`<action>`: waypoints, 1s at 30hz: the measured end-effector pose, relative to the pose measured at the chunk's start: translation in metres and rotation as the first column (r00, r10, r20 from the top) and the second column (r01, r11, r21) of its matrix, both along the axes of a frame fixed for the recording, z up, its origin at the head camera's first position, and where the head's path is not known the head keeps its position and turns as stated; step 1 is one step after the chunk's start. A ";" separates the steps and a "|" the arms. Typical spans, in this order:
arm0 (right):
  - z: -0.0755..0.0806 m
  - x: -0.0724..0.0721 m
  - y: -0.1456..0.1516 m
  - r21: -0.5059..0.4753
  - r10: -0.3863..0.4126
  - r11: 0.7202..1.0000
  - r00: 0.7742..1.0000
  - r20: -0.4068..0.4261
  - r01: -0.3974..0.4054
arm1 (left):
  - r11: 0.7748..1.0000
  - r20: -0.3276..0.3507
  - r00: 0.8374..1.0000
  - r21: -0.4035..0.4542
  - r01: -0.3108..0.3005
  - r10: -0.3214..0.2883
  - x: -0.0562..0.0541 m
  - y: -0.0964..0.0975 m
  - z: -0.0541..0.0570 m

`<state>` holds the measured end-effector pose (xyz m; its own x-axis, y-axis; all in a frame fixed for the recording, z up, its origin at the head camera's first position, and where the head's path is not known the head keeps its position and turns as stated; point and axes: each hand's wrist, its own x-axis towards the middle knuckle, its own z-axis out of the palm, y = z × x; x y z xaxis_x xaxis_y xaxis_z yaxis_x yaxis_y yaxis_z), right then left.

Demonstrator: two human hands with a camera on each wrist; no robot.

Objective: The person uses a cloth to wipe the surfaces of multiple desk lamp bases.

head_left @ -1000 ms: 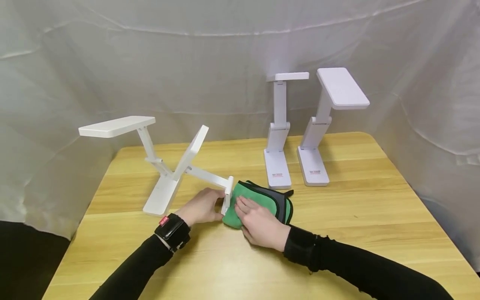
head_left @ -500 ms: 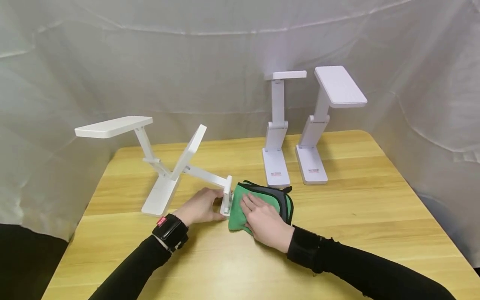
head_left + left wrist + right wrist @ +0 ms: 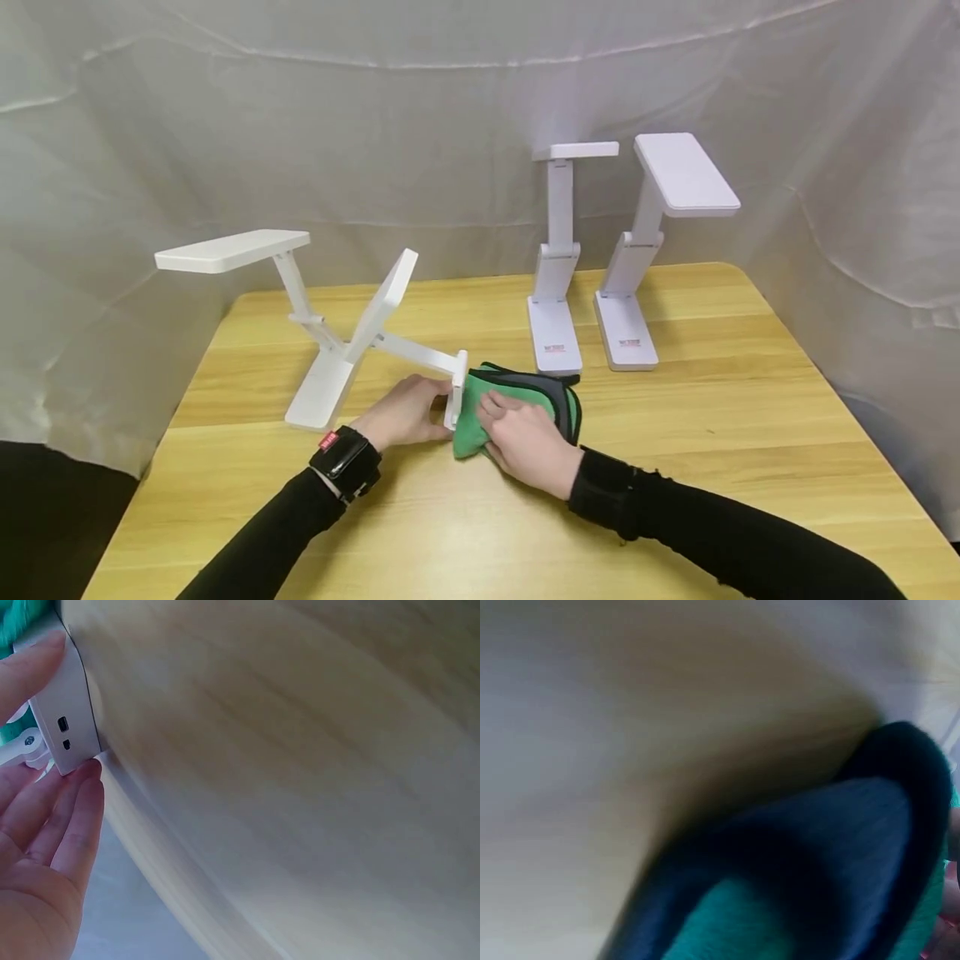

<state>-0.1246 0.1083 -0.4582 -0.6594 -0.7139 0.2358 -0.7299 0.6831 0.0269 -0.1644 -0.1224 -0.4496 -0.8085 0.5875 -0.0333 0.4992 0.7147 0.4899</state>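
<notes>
A white folding desk lamp [image 3: 420,352] stands left of the middle of the table, its head tilted up at the left. My left hand [image 3: 405,412] grips the lamp's base between thumb and fingers. The left wrist view shows two small ports in the end of that base [image 3: 71,705]. A folded green cloth [image 3: 468,423] with a grey layer and black edging lies against the base's right side. My right hand [image 3: 528,442] holds this cloth with bent fingers; the right wrist view is mostly filled by the cloth's dark edge [image 3: 922,765].
Another white lamp [image 3: 322,392] stands behind at the left, partly overlapped by the held lamp's head. Two more white lamps, a straight one [image 3: 553,337] and a leaning one [image 3: 626,333], stand at the back right. A grey curtain [image 3: 450,150] hangs behind the wooden table [image 3: 750,467].
My right hand and the cloth slid slightly right, then back a little left along the base. The right fingers are now more bent into the cloth. The left hand keeps its grip.
</notes>
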 end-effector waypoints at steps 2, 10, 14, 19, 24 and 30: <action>0.000 -0.001 -0.006 0.013 0.005 1.000 1.000 -0.024 -0.005 | 1.000 -0.001 1.000 0.001 -0.003 0.003 -0.001 0.001 0.000; 0.000 0.003 0.013 -0.002 0.016 1.000 0.999 0.036 -0.016 | 1.000 0.001 1.000 -0.018 -0.011 0.011 0.000 0.004 -0.001; 0.001 0.006 0.035 -0.032 0.023 0.999 0.998 0.067 -0.021 | 0.999 0.006 0.999 -0.037 -0.037 0.037 0.001 0.001 -0.002; 0.003 0.007 0.051 -0.061 0.031 0.998 0.995 0.096 -0.025 | 0.999 -0.011 1.000 -0.028 -0.021 0.020 0.001 -0.004 -0.001; 0.006 0.002 0.030 -0.008 -0.001 1.000 0.994 0.110 0.002 | 1.000 -0.003 1.000 -0.010 -0.015 0.015 0.001 -0.005 0.001; 0.002 -0.004 -0.003 0.024 0.020 0.999 0.999 0.034 -0.020 | 1.000 -0.013 1.000 0.010 0.022 -0.022 -0.001 -0.002 -0.003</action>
